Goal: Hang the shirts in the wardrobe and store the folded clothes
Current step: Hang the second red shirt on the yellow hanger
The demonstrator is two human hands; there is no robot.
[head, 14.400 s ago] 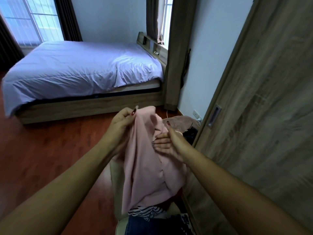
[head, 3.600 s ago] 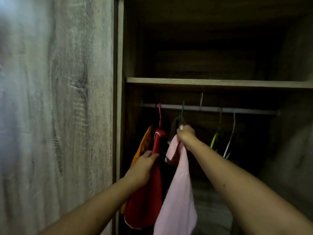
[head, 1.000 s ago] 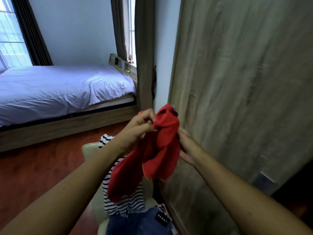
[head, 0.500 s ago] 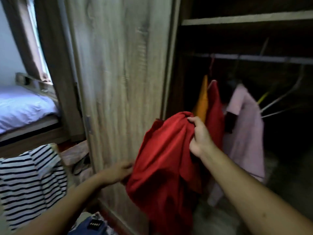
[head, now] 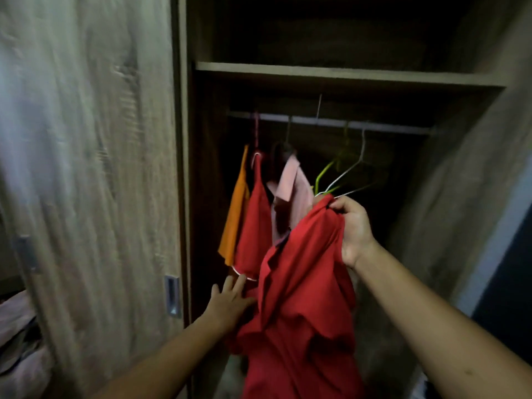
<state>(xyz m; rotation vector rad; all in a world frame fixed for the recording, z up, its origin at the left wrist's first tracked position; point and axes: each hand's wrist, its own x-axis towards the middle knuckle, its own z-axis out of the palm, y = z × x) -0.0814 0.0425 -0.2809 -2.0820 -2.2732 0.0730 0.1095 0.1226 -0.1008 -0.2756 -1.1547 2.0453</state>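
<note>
Right hand raised, fingers curled, gripping red shirt. Left hand lower, reaching forward, fingers straight.

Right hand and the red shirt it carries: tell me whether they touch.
Touching. The head view shows the right hand with fingers curled over the top of the held red shirt, gripping it.

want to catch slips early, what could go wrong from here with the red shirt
1. The right hand pinches the held red shirt only at its top, the rest bunched; it may slip or hang crumpled. No hanger shows in it.
2. The empty hangers sit right by that hand; a lift could snag them or knock them off the rail.
3. The left hand is at the hem of the hung red garment and might drag it.
</note>
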